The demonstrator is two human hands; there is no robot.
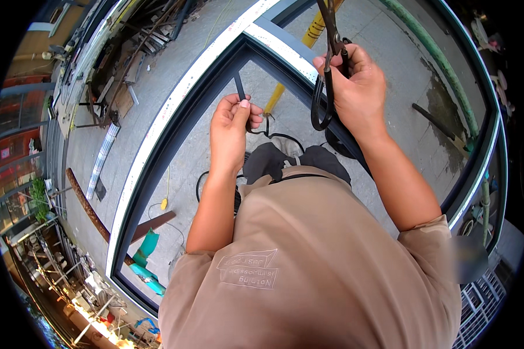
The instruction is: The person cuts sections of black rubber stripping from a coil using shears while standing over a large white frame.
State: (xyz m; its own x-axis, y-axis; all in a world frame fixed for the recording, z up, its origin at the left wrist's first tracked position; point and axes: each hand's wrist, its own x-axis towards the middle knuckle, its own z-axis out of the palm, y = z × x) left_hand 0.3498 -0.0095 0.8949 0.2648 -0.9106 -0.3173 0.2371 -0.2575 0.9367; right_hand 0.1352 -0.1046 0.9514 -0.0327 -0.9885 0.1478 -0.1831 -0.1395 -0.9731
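Note:
My left hand (228,131) pinches a thin black rubber strip (240,87) between thumb and fingers. One end of it sticks up above my fingers; lower down, a black length trails toward the ground, perhaps the same strip. My right hand (364,96) is closed round a pair of scissors (336,42) with large black loop handles. The blades point away from me and run out past the upper edge. Both hands are over a large dark metal frame (177,96) with a white face. Its crossbar (279,51) passes just beyond and below the scissors.
Frame bars surround me on several sides. A yellow pole (315,29) passes under the crossbar. At right lies a green pipe (434,49); at left, a rusty pipe (87,203) and a striped roll (103,160). Teal material (147,247) is by the near left bar.

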